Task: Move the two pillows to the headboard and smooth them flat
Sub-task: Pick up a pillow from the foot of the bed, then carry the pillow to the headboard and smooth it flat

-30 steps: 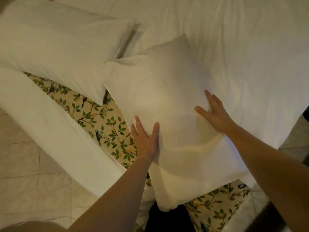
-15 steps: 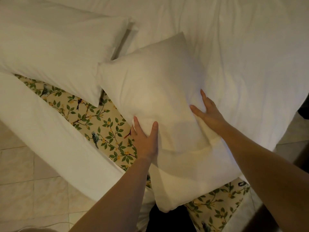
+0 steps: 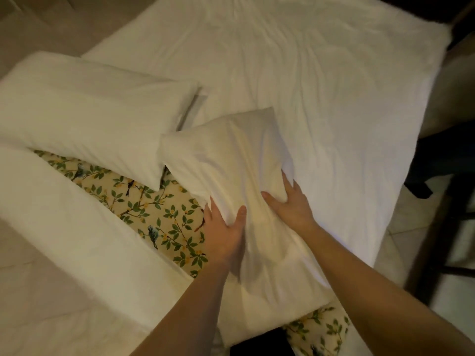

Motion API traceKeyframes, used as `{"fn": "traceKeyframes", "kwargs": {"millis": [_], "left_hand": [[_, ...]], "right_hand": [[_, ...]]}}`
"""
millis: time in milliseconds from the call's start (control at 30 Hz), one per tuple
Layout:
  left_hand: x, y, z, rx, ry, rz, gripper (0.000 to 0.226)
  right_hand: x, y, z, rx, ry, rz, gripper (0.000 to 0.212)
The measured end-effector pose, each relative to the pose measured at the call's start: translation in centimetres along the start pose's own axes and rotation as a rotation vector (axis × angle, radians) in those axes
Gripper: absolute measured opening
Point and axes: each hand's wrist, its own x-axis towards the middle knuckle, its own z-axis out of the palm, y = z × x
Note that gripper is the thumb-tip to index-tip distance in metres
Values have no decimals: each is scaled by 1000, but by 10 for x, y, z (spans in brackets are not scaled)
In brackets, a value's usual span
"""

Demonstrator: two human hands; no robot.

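Two white pillows lie on the bed. The far one (image 3: 90, 111) rests at the left, untouched. The near pillow (image 3: 231, 155) lies diagonally across the bed's near edge, its far corner close to the other pillow. My left hand (image 3: 223, 232) lies flat on its left edge, thumb on top and fingers spread. My right hand (image 3: 290, 204) presses into its middle with fingers apart, denting and creasing the cover. No headboard is in view.
A white cover (image 3: 334, 98) spreads over most of the bed. A floral sheet with green leaves (image 3: 154, 209) shows between the pillows and a folded white band of bedding (image 3: 77, 227) at left. Tiled floor (image 3: 401, 227) and dark furniture (image 3: 449, 176) lie to the right.
My right hand has slid left toward my left hand, pressing a deeper dent in the near pillow. The view has pulled back, showing more of the bed.
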Motion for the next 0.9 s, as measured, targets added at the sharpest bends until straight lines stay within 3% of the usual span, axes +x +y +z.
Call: {"fn": "traceKeyframes", "kwargs": {"millis": [267, 600, 900], "left_hand": [[-33, 0, -103, 101, -67, 140, 109], [-74, -2, -243, 152, -166, 328, 106], [-96, 13, -308, 147, -138, 396, 117]], "right_hand": [[-100, -69, 37, -63, 81, 145, 111], [-232, -160, 86, -33, 285, 228, 98], [-282, -209, 98, 7, 385, 183, 94]]}}
